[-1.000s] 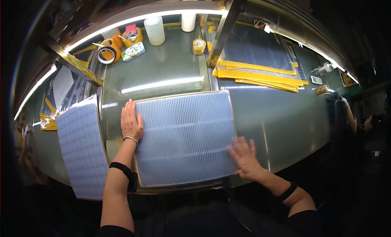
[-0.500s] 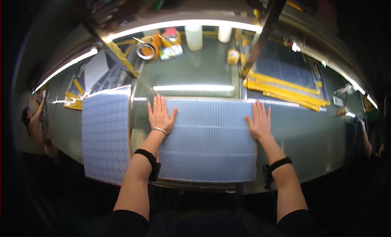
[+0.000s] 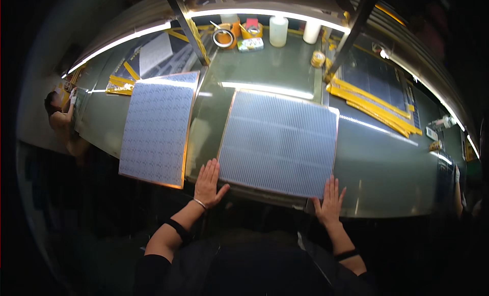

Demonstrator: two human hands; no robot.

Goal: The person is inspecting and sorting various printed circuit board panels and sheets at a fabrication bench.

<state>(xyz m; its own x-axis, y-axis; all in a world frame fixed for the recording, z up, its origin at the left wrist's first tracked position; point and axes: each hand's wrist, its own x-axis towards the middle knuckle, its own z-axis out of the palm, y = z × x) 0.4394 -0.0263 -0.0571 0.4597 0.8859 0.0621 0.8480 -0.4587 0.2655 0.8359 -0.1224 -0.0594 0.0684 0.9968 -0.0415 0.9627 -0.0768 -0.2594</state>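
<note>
A blue-grey, finely striped rectangular panel (image 3: 277,141) with a thin copper-coloured edge lies flat on the table in front of me. My left hand (image 3: 209,186) is open at its near left corner, fingers stretched forward along the edge. At the near right corner my right hand (image 3: 330,202) is open too, its fingertips against the panel's side. To the left lies a second blue-grey panel (image 3: 158,128), speckled in rows, with a copper-coloured border. Neither hand grasps anything.
Along the back stand tape rolls (image 3: 224,38), a white bottle (image 3: 278,31) and a small yellow roll (image 3: 318,59). Yellow-taped strips (image 3: 374,108) lie at right. Metal posts (image 3: 187,29) rise from the table. Co-workers appear at far left (image 3: 61,113) and far right (image 3: 458,186).
Both hands have slid toward me, from the striped panel's far part to its near corners. The whole view has shifted and tilted, so the panels appear slanted and higher up.
</note>
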